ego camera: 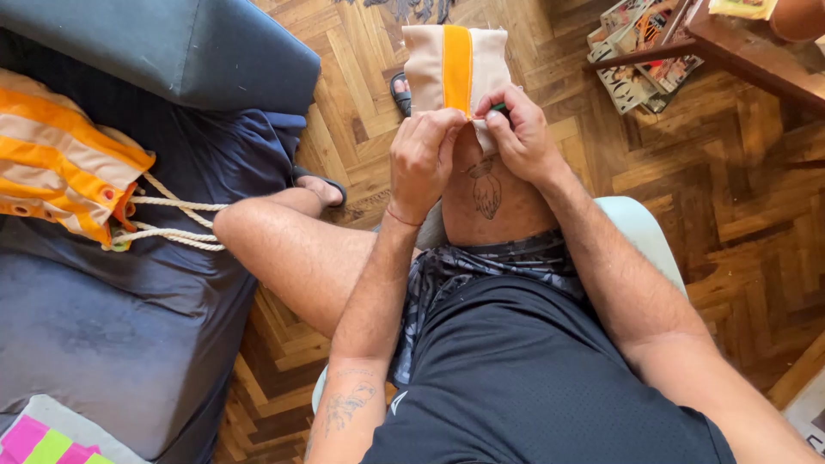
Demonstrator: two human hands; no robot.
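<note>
Beige-and-orange cloth [455, 64] pinched in both grips — left hand [421, 159], right hand [520, 133] — green tool [498, 107] mostly hidden.

I see a cream cloth [447, 64] with one broad orange stripe down its middle. On the dark navy sofa [129, 326] lies a bag [60, 163] striped orange and beige, with off-white rope cords [176, 219]. The shorts [481, 266] carry a grey and black leafy print; the shirt [524, 378] is plain black. The floor [730, 215] is brown herringbone wood. Pink and lime blocks mark the cushion [47, 442].
</note>
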